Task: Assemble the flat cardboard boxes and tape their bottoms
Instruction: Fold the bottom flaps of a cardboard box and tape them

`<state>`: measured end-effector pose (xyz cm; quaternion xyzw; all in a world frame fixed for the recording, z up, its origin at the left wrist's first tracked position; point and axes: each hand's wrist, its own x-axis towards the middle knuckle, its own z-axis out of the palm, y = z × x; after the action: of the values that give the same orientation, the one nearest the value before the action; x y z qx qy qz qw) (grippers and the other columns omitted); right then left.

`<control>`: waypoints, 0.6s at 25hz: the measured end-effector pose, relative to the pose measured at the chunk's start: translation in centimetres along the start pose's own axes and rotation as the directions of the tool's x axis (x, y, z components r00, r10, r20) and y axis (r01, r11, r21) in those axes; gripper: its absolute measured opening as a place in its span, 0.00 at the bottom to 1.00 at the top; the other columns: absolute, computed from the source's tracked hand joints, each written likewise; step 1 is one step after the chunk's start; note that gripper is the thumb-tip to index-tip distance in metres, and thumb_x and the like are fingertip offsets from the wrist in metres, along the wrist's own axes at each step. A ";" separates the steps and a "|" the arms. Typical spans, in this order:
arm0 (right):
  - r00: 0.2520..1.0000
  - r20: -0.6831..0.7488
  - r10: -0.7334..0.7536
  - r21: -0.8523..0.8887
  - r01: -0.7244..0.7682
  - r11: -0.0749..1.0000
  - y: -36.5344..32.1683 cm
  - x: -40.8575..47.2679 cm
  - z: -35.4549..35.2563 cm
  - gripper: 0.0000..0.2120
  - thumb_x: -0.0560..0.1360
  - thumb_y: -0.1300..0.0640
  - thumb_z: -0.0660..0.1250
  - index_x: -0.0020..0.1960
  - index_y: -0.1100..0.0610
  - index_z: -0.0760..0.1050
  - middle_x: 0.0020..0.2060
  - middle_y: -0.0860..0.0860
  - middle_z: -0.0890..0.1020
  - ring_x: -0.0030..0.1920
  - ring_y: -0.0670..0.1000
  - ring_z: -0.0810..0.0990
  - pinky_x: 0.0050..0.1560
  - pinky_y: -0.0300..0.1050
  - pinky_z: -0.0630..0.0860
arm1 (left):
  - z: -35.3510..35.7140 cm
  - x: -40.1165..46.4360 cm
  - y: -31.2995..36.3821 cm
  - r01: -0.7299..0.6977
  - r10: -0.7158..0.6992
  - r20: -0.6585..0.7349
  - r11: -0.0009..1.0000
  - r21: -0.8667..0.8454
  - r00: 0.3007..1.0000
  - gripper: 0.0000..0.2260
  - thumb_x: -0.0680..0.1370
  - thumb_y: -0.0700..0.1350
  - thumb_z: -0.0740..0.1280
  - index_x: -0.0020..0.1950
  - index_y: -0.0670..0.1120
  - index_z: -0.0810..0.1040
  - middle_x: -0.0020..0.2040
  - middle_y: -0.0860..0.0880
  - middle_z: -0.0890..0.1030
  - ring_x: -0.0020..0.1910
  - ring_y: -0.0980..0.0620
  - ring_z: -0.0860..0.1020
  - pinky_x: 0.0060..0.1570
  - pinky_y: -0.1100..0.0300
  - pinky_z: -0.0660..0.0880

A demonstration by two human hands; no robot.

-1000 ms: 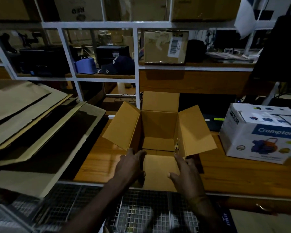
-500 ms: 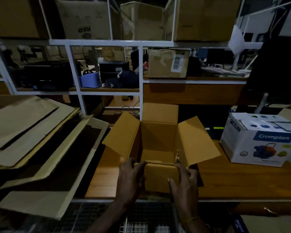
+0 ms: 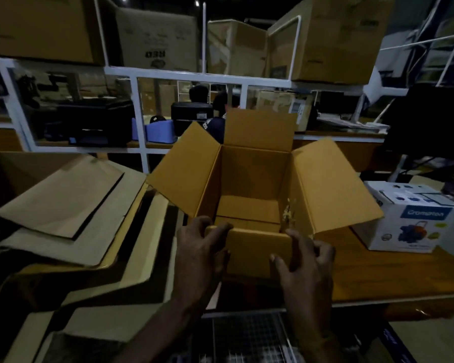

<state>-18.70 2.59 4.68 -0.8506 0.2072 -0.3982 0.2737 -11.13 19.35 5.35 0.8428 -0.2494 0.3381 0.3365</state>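
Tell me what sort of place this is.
Probably a warehouse packing area: big cartons on white metal shelving, a pile of flat cardboard beside the bench, and both hands holding an open box.

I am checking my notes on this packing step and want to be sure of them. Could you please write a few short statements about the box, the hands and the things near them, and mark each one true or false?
1. Both hands hold the near flap of the open box. True: the left hand and the right hand grip that flap at its two ends.
2. The box's top is folded shut. False: its flaps stand open.
3. A white printed box stands on the table to the right. True.
4. Flat cardboard sheets lie to the right of the open box. False: they lie to its left.
5. A roll of tape lies inside the open box. False: no roll shows there.
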 end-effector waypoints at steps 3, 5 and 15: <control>0.999 -0.040 -0.035 0.037 0.037 0.999 -3.0 -1.3 -1.4 0.27 0.68 0.55 0.78 0.65 0.46 0.73 0.57 0.52 0.66 0.53 0.55 0.73 0.47 0.48 0.78 | -3.4 0.2 -0.5 -0.004 0.004 -0.014 1.000 0.002 1.000 0.27 0.65 0.42 0.80 0.62 0.54 0.79 0.61 0.46 0.73 0.55 0.50 0.66 0.44 0.57 0.68; 0.997 -0.061 -0.055 0.037 0.057 0.998 -4.9 -2.1 -2.6 0.28 0.69 0.54 0.78 0.66 0.45 0.72 0.57 0.51 0.65 0.54 0.53 0.72 0.48 0.48 0.78 | -5.5 0.1 -0.7 0.011 -0.011 -0.002 1.000 -0.016 1.000 0.26 0.67 0.44 0.78 0.64 0.57 0.78 0.62 0.48 0.70 0.56 0.55 0.62 0.46 0.58 0.67; 0.980 -0.120 -0.159 0.022 0.163 0.986 -12.8 -9.2 -9.2 0.28 0.69 0.54 0.78 0.66 0.47 0.72 0.58 0.54 0.67 0.53 0.47 0.65 0.49 0.44 0.70 | -17.8 -3.7 1.4 0.011 -0.012 -0.050 1.000 -0.006 0.999 0.23 0.70 0.47 0.75 0.64 0.58 0.78 0.60 0.48 0.70 0.55 0.56 0.59 0.47 0.58 0.64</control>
<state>-29.75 14.87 12.48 -0.8352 0.1473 -0.4719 0.2411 -21.63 32.25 12.86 0.8344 -0.2371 0.3564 0.3471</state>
